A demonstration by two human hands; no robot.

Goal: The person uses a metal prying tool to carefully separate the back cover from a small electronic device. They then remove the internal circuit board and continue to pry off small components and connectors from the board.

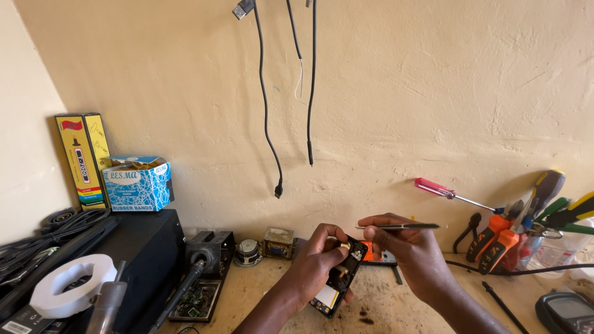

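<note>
My left hand (318,260) grips an opened phone (342,276), tilted up above the workbench, its black inner frame and a small gold part showing. My right hand (405,250) is just right of the phone and pinches metal tweezers (402,227) that lie level across my fingers, tips pointing left over the phone's upper end. Both hands nearly touch above the phone.
A black box (148,260) stands at left with a white tape ring (74,281), a soldering handle (179,295) and a circuit board (197,300). A blue carton (137,184) and yellow box (80,161) sit behind. Cables (266,111) hang down the wall. Pliers and screwdrivers (513,222) crowd the right.
</note>
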